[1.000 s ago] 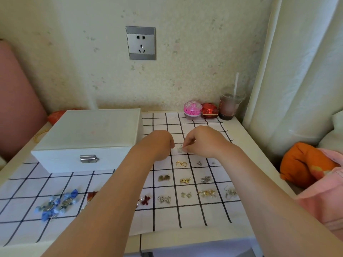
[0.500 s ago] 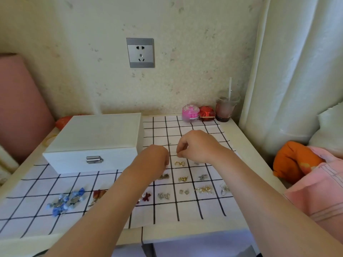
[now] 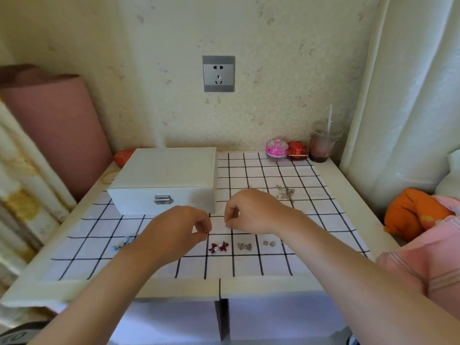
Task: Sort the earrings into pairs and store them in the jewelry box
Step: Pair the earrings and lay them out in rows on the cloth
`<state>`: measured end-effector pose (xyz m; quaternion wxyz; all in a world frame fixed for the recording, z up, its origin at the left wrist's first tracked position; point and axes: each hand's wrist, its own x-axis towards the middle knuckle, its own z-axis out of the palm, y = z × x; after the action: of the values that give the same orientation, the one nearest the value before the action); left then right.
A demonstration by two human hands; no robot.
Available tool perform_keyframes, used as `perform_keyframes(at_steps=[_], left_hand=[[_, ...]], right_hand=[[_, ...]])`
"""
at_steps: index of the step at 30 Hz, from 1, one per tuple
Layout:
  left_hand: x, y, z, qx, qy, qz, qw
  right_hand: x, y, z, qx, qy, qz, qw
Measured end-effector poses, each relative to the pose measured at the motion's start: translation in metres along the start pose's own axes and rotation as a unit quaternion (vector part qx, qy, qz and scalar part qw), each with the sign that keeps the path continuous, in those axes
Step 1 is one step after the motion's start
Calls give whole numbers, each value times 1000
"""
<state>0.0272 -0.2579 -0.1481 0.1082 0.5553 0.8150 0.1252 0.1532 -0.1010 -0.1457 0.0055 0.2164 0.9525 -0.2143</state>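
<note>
The white jewelry box (image 3: pixel 164 180) stands closed at the left back of the gridded cloth (image 3: pixel 268 175), its metal clasp facing me. My left hand (image 3: pixel 179 230) and my right hand (image 3: pixel 251 212) hover close together just in front of the box's right corner. Each has thumb and fingers pinched on something tiny, apparently a small earring. On the cloth's front row lie a red bow pair (image 3: pixel 219 246), a silver pair (image 3: pixel 244 246) and a square stud pair (image 3: pixel 269 243). Blue earrings (image 3: pixel 123 244) peek out left of my left wrist. Loose silver earrings (image 3: pixel 285 191) lie further back on the right.
A pink round case (image 3: pixel 276 149), a red case (image 3: pixel 297 150) and a plastic cup with a straw (image 3: pixel 323 145) stand at the back right by the wall. A curtain hangs on the right. An orange cushion (image 3: pixel 413 210) lies beside the table.
Both hands have drawn back from the middle squares toward me and to the left, still pinched. The view has tilted, so my arms now hide several of the sorted pairs.
</note>
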Motion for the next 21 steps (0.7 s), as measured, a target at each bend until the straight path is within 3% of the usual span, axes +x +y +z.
perform_keyframes(at_steps=[6,10,15,21], left_hand=[[-26,-17,3,-10,-29,30,999],[-35,-27,10,-7,-37,48,998],[-32,-40,2,21,47,30,998],[-20,-41,11,50,52,38,997]], right_hand=[[-12,-27,11,31,-69,-17,997],[-21,-32,20,-23,-95,-42,994],[-16,-29,34,-32,49,-65,996],[-2,-43,48,-28,70,-83,994]])
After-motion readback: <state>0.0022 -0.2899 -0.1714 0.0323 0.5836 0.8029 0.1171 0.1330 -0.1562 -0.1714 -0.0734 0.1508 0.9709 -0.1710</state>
